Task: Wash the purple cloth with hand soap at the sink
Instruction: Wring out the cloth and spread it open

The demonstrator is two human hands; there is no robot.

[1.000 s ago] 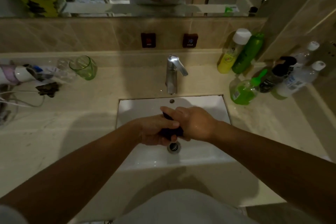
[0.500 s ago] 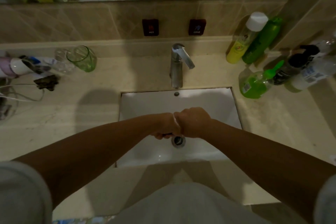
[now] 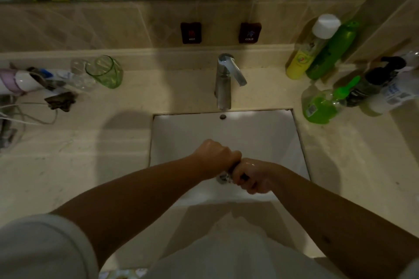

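Both fists are pressed together over the white sink (image 3: 260, 133), above the drain. My left hand (image 3: 215, 156) is closed with its back up. My right hand (image 3: 251, 176) is closed and wet, turned palm-side toward me. Only a dark sliver of the purple cloth (image 3: 244, 176) shows between the right fingers; the rest is hidden inside both fists. The chrome faucet (image 3: 224, 81) stands behind the basin with no water visibly running. A green hand soap pump bottle (image 3: 322, 106) sits on the counter right of the sink.
Yellow and green bottles (image 3: 317, 52) stand at the back right, with a dark pump bottle (image 3: 371, 84) and a white bottle (image 3: 394, 95) beside the soap. A green glass (image 3: 106, 72), a hair dryer (image 3: 15, 81) and cables lie on the left counter.
The cloth was partly visible between my hands a second ago; now the fists have closed tighter and twisted, the right hand dropping lower. The camera has tilted further down.
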